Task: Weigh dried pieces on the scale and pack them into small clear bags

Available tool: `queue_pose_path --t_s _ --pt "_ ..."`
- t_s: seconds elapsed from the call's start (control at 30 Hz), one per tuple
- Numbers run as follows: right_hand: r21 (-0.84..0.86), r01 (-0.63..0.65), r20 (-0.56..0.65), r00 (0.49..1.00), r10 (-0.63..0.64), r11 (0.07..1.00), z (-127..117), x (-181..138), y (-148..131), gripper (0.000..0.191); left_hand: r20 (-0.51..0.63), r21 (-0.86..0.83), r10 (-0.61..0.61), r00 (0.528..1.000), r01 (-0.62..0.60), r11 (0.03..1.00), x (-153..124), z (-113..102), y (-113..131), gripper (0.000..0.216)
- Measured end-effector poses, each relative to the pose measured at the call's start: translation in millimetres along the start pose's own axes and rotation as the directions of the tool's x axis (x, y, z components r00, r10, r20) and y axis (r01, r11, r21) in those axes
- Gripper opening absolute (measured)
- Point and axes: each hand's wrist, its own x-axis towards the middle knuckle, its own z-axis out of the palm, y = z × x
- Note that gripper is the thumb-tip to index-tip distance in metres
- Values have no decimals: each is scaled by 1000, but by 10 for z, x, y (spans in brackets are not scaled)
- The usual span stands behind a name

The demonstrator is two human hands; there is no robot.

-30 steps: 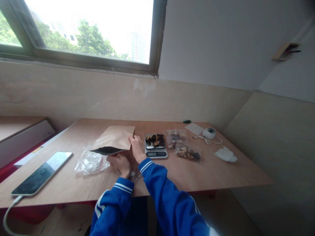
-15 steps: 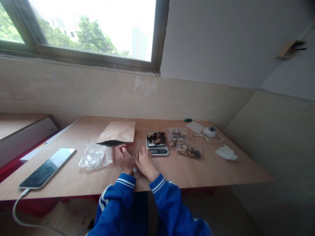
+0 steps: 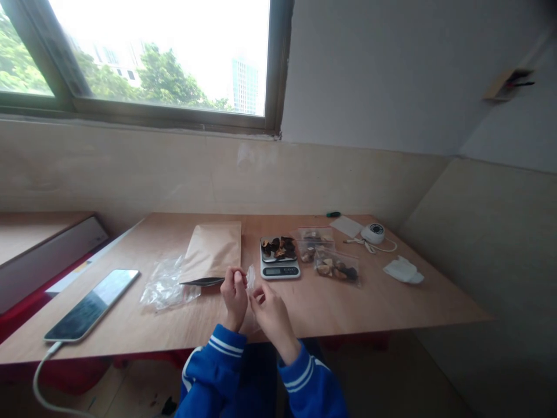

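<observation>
Both hands are raised just above the near edge of the counter (image 3: 348, 307), working one small clear plastic bag (image 3: 250, 277) between them. The left hand (image 3: 234, 295) pinches the bag's top edge with fingertips closed on it; the right hand (image 3: 270, 307) sits just beside it, fingers curled narrow at the bag's lower part, though whether they actually grip the film is hard to tell. The bag looks thin, limp and very light, probably slippery, so it is best taken at the stiffer top rim, one side in each hand. Just behind the hands lies a brown paper pouch (image 3: 212, 251) with its dark mouth facing them, overlapping a heap of crumpled clear bags (image 3: 163, 285). To the right stands a small scale (image 3: 279, 264) loaded with dark dried pieces, then two filled bags (image 3: 335, 267). A phone (image 3: 91, 303) on a cable lies far left.
</observation>
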Motion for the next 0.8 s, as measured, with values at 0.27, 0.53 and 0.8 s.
queue_pose_path --t_s 0.27,0.53,0.8 --pt "309 60 -166 986 -8 949 -234 -62 -336 16 198 -89 111 974 -94 992 -168 -145 313 30" --pt "658 -13 -109 988 112 753 -89 -56 -276 24 157 -67 243 957 -235 970 -389 -181 90 41" --pt "657 -43 -63 992 112 753 -190 3 -275 26 122 21 288 950 -292 956 -415 -67 106 46"
